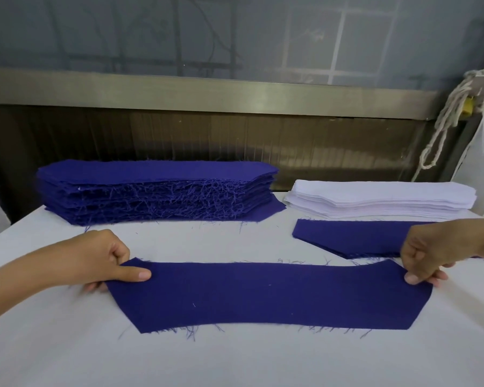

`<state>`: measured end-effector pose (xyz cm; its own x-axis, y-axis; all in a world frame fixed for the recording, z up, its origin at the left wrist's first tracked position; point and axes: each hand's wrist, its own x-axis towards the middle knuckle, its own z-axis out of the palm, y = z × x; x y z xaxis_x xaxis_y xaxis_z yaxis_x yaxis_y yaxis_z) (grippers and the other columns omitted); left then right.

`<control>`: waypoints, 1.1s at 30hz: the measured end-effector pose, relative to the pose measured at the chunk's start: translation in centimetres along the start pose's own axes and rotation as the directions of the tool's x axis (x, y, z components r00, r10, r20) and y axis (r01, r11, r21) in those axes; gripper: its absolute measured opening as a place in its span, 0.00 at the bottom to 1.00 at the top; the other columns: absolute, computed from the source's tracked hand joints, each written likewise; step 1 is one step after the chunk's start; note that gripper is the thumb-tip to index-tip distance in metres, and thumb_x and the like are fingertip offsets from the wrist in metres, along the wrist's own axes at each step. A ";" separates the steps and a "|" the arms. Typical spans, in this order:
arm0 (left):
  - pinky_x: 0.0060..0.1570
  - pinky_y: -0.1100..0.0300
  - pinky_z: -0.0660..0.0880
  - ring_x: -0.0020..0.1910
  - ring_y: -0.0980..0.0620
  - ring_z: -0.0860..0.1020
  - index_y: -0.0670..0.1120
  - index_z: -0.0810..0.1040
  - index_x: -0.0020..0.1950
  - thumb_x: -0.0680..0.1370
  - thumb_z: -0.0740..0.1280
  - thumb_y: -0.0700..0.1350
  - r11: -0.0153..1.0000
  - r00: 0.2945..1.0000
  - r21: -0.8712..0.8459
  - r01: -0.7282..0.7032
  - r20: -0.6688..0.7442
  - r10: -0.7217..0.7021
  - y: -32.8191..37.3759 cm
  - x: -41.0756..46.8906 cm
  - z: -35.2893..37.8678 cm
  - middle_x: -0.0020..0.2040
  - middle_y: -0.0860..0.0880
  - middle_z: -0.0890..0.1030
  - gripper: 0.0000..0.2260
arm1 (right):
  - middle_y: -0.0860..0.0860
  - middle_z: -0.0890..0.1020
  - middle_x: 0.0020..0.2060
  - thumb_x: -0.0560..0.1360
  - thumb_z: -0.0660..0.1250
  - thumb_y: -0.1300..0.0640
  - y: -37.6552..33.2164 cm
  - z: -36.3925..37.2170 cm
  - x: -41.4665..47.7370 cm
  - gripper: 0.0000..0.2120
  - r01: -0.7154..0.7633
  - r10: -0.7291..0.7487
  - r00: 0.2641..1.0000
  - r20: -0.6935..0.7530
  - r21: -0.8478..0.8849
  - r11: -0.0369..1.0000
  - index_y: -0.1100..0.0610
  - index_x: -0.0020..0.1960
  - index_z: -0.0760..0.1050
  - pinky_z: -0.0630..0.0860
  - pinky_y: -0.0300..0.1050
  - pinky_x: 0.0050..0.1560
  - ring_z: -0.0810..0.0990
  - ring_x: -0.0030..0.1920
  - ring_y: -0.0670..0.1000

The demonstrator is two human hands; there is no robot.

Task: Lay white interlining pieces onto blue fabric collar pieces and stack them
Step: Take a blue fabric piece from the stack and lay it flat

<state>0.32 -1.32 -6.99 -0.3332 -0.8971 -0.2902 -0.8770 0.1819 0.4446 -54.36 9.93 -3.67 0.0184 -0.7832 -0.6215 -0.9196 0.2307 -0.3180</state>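
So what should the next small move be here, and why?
Probably let go with the right hand and reach for the white interlining stack: the blue collar piece, pinched at both ends, lies spread out with nothing white on it.

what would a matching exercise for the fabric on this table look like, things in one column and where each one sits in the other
Things
1. tall blue stack
2. white interlining stack
3. wide blue collar piece
4. small flat blue piece

Places
A. far right
B. nearest, pinched at its ends by the left hand and right hand
C. far left
D. just in front of the white interlining stack

Pairs: 1-C, 2-A, 3-B, 4-D
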 end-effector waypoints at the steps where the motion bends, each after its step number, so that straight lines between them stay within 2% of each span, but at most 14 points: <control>1: 0.31 0.60 0.71 0.23 0.53 0.74 0.49 0.69 0.24 0.56 0.72 0.73 1.000 1.000 0.014 0.011 -0.009 -0.010 0.0 -0.1 0.0 0.25 0.48 0.79 0.29 | 0.49 0.84 0.34 0.71 0.76 0.46 0.1 0.0 0.0 0.11 -0.006 0.006 1.000 0.003 0.003 1.000 0.50 0.35 0.80 0.67 0.33 0.32 0.77 0.33 0.42; 6: 0.27 0.64 0.70 0.22 0.57 0.73 0.50 0.75 0.26 0.54 0.70 0.74 0.995 0.997 0.079 0.067 -0.044 -0.063 -0.3 -0.3 -0.2 0.26 0.49 0.81 0.27 | 0.50 0.85 0.36 0.72 0.77 0.47 0.4 -0.1 0.3 0.11 -0.024 0.024 1.000 -0.003 0.017 1.000 0.52 0.38 0.80 0.67 0.33 0.33 0.78 0.34 0.42; 14: 0.31 0.66 0.72 0.24 0.57 0.75 0.54 0.78 0.29 0.52 0.71 0.78 0.996 0.999 0.078 0.046 -0.012 -0.045 -1.0 -0.7 -1.1 0.30 0.49 0.84 0.27 | 0.48 0.84 0.34 0.74 0.76 0.50 0.2 0.0 0.3 0.10 -0.025 0.025 1.000 0.014 0.020 0.999 0.50 0.36 0.80 0.67 0.33 0.32 0.77 0.32 0.42; 18: 0.33 0.67 0.72 0.25 0.61 0.75 0.57 0.80 0.32 0.51 0.68 0.79 0.989 0.999 0.143 0.034 -0.023 -0.031 -0.5 -1.1 -1.7 0.30 0.53 0.83 0.28 | 0.49 0.83 0.33 0.72 0.77 0.49 0.1 0.0 0.0 0.11 -0.042 0.042 0.999 -0.005 0.006 0.999 0.52 0.37 0.79 0.66 0.33 0.32 0.76 0.32 0.42; 21: 0.35 0.65 0.76 0.25 0.63 0.75 0.57 0.80 0.31 0.52 0.67 0.77 0.985 0.993 0.172 0.008 -0.119 0.013 0.6 -1.3 -2.0 0.27 0.56 0.81 0.26 | 0.47 0.82 0.33 0.71 0.78 0.50 -0.1 0.0 -0.2 0.11 -0.066 0.065 0.997 -0.035 -0.013 0.998 0.53 0.38 0.78 0.67 0.33 0.33 0.75 0.33 0.41; 23: 0.40 0.60 0.79 0.27 0.65 0.77 0.54 0.79 0.31 0.56 0.64 0.76 0.977 0.965 0.209 -0.048 -0.241 0.099 1.8 -1.2 -1.7 0.26 0.58 0.80 0.26 | 0.45 0.81 0.33 0.71 0.78 0.52 -0.5 0.0 -0.4 0.10 -0.066 0.064 0.996 -0.063 -0.033 0.997 0.52 0.37 0.79 0.67 0.34 0.35 0.74 0.33 0.41; 25: 0.41 0.59 0.78 0.31 0.67 0.78 0.54 0.79 0.34 0.61 0.61 0.75 0.961 0.919 0.243 -0.130 -0.334 0.209 3.6 -1.0 -1.1 0.27 0.60 0.81 0.24 | 0.44 0.82 0.34 0.72 0.77 0.53 -1.2 -0.4 -0.7 0.07 -0.073 0.069 0.993 -0.093 -0.046 0.996 0.51 0.37 0.81 0.68 0.36 0.38 0.75 0.35 0.42; 27: 0.39 0.61 0.75 0.33 0.67 0.78 0.55 0.78 0.36 0.65 0.61 0.71 0.949 0.873 0.221 -0.225 -0.387 0.298 5.8 -0.6 -0.5 0.28 0.62 0.81 0.21 | 0.44 0.84 0.36 0.74 0.75 0.55 -1.9 -1.1 -1.1 0.05 -0.070 0.066 0.988 -0.139 -0.025 0.997 0.50 0.39 0.84 0.70 0.36 0.40 0.76 0.38 0.42; 29: 0.38 0.62 0.75 0.33 0.66 0.79 0.55 0.79 0.37 0.69 0.63 0.68 0.933 0.829 0.178 -0.313 -0.427 0.360 8.3 0.0 -0.1 0.29 0.62 0.81 0.17 | 0.47 0.84 0.37 0.76 0.73 0.54 -2.3 -2.0 -1.4 0.06 -0.033 0.041 0.967 -0.250 0.037 0.999 0.52 0.41 0.85 0.70 0.38 0.39 0.75 0.39 0.45; 31: 0.37 0.63 0.74 0.34 0.64 0.79 0.55 0.79 0.39 0.73 0.67 0.63 0.906 0.782 0.153 -0.396 -0.460 0.420 11.0 1.0 0.4 0.31 0.60 0.82 0.13 | 0.50 0.83 0.36 0.77 0.72 0.54 -2.2 -3.1 -1.2 0.08 0.030 0.041 0.909 -0.415 0.163 0.986 0.56 0.41 0.84 0.69 0.40 0.37 0.73 0.37 0.48; 33: 0.36 0.67 0.74 0.36 0.62 0.79 0.55 0.80 0.41 0.76 0.69 0.58 0.871 0.735 0.151 -0.468 -0.480 0.478 13.8 2.2 1.1 0.33 0.57 0.82 0.09 | 0.52 0.83 0.39 0.78 0.71 0.56 -1.5 -4.2 -0.6 0.07 0.067 0.108 0.813 -0.572 0.276 0.959 0.58 0.43 0.83 0.72 0.45 0.42 0.74 0.40 0.50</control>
<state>-12.89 -0.35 -2.41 -0.4979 -0.7661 0.4063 -0.6601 0.6387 0.3954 -54.60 7.64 0.17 -0.3088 -0.9422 -0.1301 -0.7723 0.3283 -0.5438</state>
